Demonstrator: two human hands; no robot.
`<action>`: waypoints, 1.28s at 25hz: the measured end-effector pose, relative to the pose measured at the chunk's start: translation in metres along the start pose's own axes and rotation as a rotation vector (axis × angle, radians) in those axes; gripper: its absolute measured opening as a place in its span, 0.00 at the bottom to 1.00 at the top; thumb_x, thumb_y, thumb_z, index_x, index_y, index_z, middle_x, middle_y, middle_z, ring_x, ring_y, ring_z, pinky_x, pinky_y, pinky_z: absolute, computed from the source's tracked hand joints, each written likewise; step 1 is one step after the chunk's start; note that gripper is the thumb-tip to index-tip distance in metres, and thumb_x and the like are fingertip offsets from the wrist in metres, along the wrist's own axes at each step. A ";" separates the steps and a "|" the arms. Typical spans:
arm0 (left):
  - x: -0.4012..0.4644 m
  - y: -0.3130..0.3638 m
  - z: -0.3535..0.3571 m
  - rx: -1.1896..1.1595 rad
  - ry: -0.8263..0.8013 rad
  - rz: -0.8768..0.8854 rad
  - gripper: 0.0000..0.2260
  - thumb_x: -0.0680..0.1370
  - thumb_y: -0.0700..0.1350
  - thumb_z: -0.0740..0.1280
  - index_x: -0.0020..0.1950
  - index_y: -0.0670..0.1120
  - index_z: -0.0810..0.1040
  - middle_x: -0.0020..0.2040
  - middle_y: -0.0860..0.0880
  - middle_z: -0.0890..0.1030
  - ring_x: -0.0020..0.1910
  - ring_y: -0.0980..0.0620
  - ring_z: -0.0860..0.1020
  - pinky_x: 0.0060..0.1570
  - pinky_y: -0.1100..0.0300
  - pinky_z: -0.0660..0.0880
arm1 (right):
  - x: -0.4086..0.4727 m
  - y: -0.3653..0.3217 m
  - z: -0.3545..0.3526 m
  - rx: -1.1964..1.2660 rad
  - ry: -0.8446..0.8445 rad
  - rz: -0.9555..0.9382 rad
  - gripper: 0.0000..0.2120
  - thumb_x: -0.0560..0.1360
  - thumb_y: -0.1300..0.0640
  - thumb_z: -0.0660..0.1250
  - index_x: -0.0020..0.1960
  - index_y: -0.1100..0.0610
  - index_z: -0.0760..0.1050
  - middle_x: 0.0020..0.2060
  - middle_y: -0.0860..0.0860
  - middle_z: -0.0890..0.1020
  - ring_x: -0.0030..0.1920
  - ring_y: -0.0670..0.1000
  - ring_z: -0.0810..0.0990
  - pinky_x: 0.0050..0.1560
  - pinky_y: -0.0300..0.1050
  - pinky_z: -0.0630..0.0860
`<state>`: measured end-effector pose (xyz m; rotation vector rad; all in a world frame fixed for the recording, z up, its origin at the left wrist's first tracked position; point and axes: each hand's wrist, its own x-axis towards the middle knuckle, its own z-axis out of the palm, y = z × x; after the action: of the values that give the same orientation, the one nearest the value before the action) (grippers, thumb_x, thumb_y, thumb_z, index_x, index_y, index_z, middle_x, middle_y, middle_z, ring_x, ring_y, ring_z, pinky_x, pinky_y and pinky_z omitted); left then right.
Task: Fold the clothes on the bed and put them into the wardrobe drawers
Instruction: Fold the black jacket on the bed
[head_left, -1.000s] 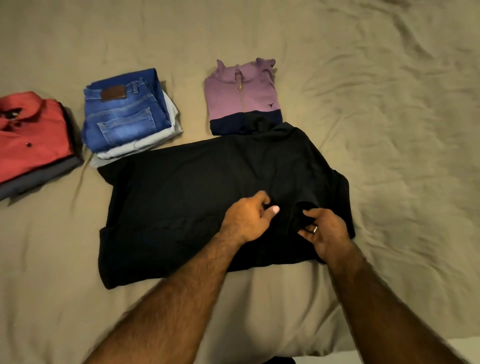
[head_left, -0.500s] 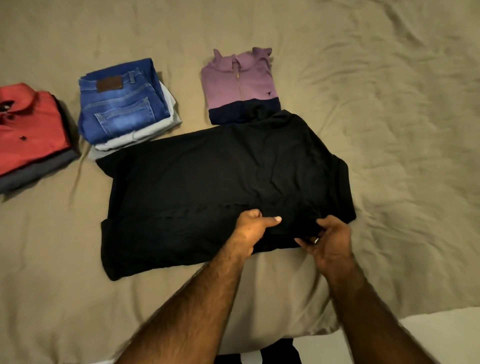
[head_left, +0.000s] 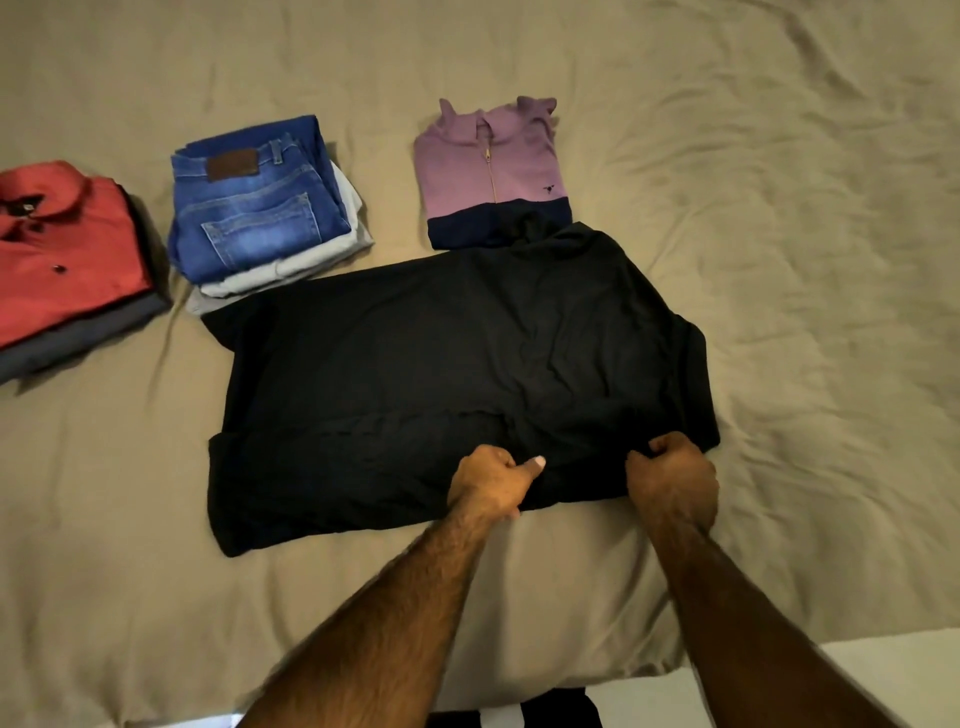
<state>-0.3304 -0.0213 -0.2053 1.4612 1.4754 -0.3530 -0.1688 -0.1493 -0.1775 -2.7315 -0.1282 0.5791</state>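
A black shirt (head_left: 441, 364) lies spread flat on the tan bed sheet (head_left: 805, 260), partly folded lengthwise. My left hand (head_left: 491, 483) pinches its near edge with thumb and curled fingers. About a hand's width to the right, my right hand (head_left: 672, 475) grips the same near edge close to the shirt's right corner. Both forearms reach in from the bottom of the view.
Folded clothes line the far side: a red shirt on a grey garment (head_left: 62, 249) at the left edge, blue jeans on pale garments (head_left: 254, 208), and a purple and navy zip top (head_left: 493, 166) touching the black shirt's far edge. The bed's near edge (head_left: 883, 654) shows lower right.
Both hands slid toward me from the middle of the black shirt to its near edge and closed on the fabric. The folded piles have not moved.
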 end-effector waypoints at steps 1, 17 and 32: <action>0.000 0.004 -0.003 0.006 0.059 0.007 0.29 0.70 0.73 0.70 0.36 0.46 0.77 0.30 0.50 0.84 0.32 0.48 0.85 0.39 0.54 0.83 | -0.001 -0.003 0.002 0.008 0.040 -0.026 0.17 0.74 0.50 0.73 0.59 0.57 0.82 0.54 0.60 0.84 0.55 0.67 0.81 0.55 0.56 0.78; 0.002 0.006 0.017 0.718 0.458 0.990 0.25 0.81 0.52 0.64 0.75 0.41 0.74 0.78 0.40 0.71 0.76 0.40 0.69 0.72 0.41 0.68 | 0.005 -0.011 0.055 -0.172 0.102 -0.988 0.12 0.76 0.56 0.63 0.56 0.58 0.79 0.49 0.57 0.78 0.48 0.62 0.77 0.51 0.58 0.74; 0.077 0.017 -0.162 0.675 0.551 0.392 0.17 0.78 0.42 0.69 0.67 0.43 0.78 0.72 0.40 0.75 0.61 0.35 0.77 0.56 0.40 0.79 | 0.075 -0.146 0.029 -0.028 -0.034 -0.811 0.08 0.80 0.58 0.67 0.57 0.58 0.80 0.56 0.56 0.78 0.49 0.61 0.81 0.51 0.56 0.81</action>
<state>-0.3680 0.1537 -0.1827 2.4970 1.5015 -0.2180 -0.1146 0.0082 -0.1796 -2.3876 -1.1766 0.3714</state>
